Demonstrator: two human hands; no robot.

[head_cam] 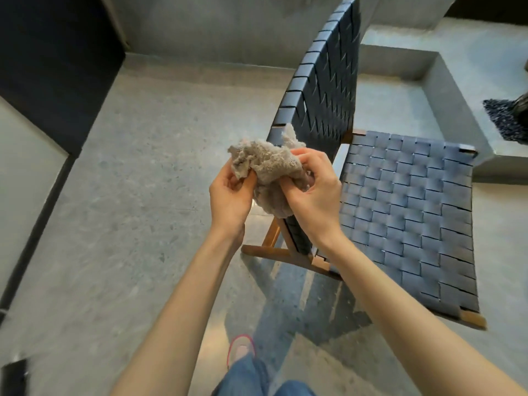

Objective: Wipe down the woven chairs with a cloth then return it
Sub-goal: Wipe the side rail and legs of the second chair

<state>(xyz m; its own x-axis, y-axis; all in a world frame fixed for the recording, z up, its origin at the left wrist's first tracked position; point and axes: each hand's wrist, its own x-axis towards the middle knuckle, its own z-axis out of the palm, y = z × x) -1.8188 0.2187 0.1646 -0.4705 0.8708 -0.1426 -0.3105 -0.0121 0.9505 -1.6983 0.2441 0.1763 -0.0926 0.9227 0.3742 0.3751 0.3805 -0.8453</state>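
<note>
A crumpled beige cloth [268, 167] is held by both hands. The left hand [231, 192] is curled on its left edge, and the right hand [314, 195] is closed into its right folds. It is kept in the air before the near edge of the woven chair's backrest [323, 81], clear of the seat [405, 218]. It is judged light, soft and limp, and is best gripped as a bunched handful. A speckled concrete floor [143, 167] lies below, and a raised ledge [457, 81] is seen beyond the seat.
</note>
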